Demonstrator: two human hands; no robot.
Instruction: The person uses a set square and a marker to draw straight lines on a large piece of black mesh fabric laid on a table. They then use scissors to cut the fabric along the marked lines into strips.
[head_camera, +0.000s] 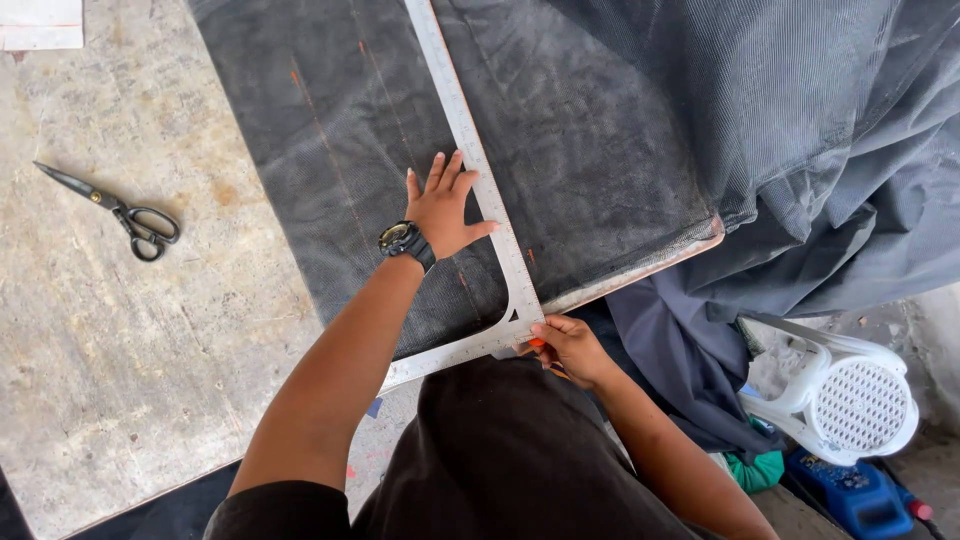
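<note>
Seen from above, the left hand (443, 212), fingers spread flat and released, presses a metal L-shaped square (487, 205) onto dark mesh fabric (350, 130) on a worn table (120, 350). At the square's corner, the right hand (568, 347) pinches something small and orange, mostly hidden. 1 pair of scissors (125, 212) lies well apart, left. The square's long arm is cut off at the frame's top.

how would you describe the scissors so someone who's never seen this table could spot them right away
Start at the pale, worn worktable and go to its bare left part, away from the dark grey fabric held flat by the left hand. There the scissors lie alone, closed, blades pointing to the upper left. They are the only small dark tool there, unlike the long silver L-shaped ruler.
</note>
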